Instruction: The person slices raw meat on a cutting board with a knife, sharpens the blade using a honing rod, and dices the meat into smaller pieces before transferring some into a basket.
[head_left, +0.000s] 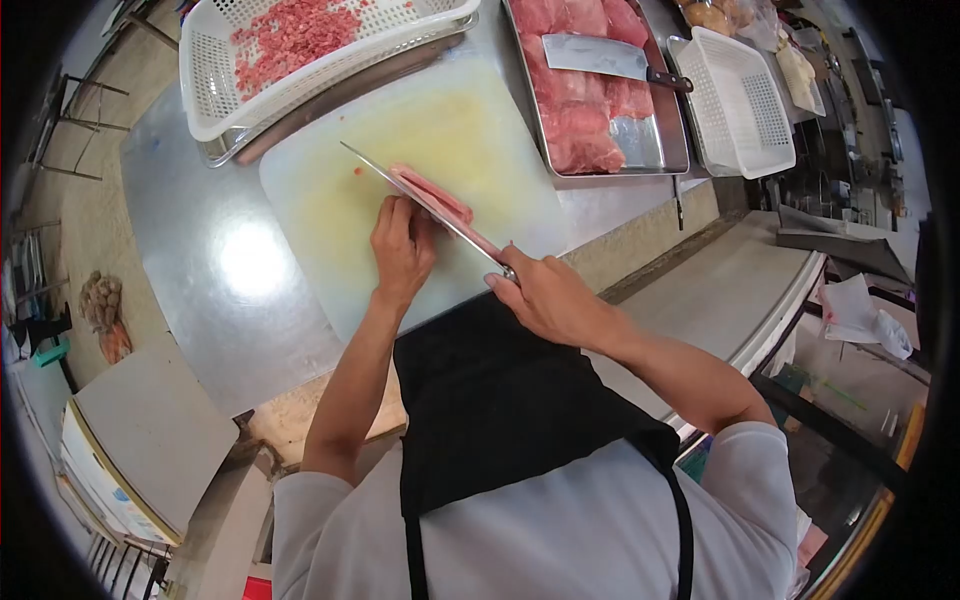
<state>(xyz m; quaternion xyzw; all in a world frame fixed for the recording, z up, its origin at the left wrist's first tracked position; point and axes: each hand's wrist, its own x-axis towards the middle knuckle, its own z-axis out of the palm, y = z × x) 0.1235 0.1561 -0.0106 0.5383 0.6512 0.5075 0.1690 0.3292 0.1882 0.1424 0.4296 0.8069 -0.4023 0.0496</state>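
My right hand [550, 297] is closed around the handle of a long knife [440, 214]. Its thin blade points up and left across the white cutting board [480, 110]. Strips of pink meat [433, 194] lie along the far side of the blade, close against it. On the near side, my left hand [404, 245] rests low over the board with bent fingers beside the blade. Whatever is under those fingertips is hidden by the hand and the knife.
Diced meat [290, 38] fills part of a white perforated basket [207, 100] at upper left. A cleaver [595, 56] lies across large meat pieces [580, 120] in a metal tray [680, 150]. Another white basket [740, 100] stands to its right. The steel tabletop [220, 290] extends left.
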